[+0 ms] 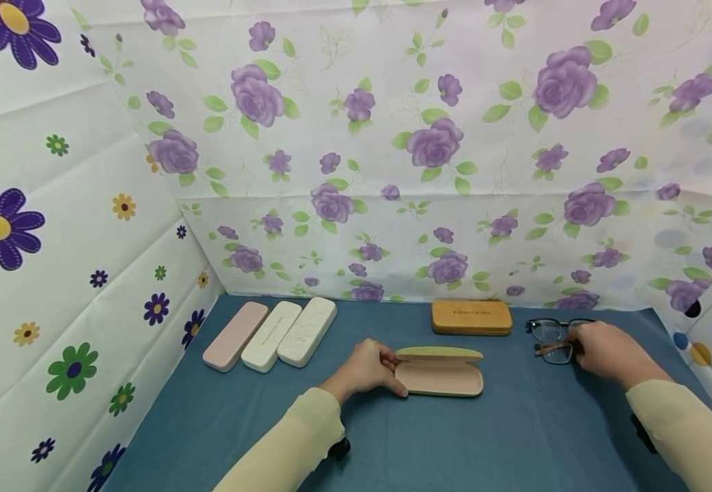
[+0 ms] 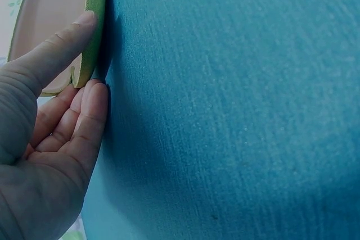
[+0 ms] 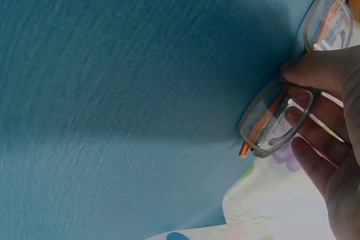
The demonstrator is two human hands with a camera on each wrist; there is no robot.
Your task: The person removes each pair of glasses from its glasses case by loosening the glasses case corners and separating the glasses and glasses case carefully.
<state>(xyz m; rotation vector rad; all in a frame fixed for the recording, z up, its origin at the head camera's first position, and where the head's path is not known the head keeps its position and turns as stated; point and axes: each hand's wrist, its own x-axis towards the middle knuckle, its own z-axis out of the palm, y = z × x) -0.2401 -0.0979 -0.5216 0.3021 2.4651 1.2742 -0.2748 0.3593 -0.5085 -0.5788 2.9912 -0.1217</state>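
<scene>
A green glasses case point(image 1: 439, 378) with a pale pink lining lies open on the table, its lid raised at the back. My left hand point(image 1: 365, 369) grips its left end; in the left wrist view the thumb presses on the green rim and the other fingers curl at the end. Over at the right, my right hand point(image 1: 614, 352) pinches a pair of glasses point(image 3: 275, 119) by the bridge, clear-lensed with orange-brown temples. Just behind them lies a second, dark-framed pair of glasses point(image 1: 546, 331), partly hidden by the hand.
Behind the open case rests a closed mustard-yellow case point(image 1: 471, 318). Toward the left are a pink case point(image 1: 236, 337), a white case point(image 1: 272, 337) and another whitish case point(image 1: 307, 332), side by side. Flowered cloth walls point(image 1: 380, 171) border the blue tablecloth point(image 1: 454, 444).
</scene>
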